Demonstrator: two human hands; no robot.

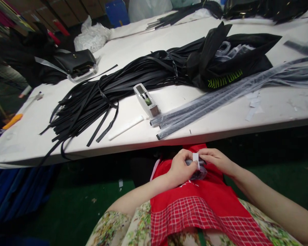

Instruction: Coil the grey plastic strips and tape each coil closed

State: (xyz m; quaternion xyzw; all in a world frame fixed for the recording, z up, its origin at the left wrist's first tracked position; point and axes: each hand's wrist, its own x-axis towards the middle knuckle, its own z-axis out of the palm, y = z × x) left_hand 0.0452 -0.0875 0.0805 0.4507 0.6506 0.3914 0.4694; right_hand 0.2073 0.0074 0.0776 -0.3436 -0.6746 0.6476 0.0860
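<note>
Both my hands are low over my lap, below the table's front edge. My left hand point(181, 168) is closed round a small bundle in clear plastic point(199, 173). My right hand point(215, 160) pinches the same bundle from the right, its fingertips at a short white strip of tape point(195, 158) stuck across the top. Beneath the hands lies my red apron point(195, 205) with a checked hem.
A white table point(272, 112) carries a big pile of black straps point(97, 95), a tape dispenser point(146, 100), long plastic-wrapped strap bundles point(207, 104), a black bag with green lettering point(228, 68), a white stick point(125, 128) and paper scraps point(254, 104). An orange-handled tool point(12, 121) lies at far left.
</note>
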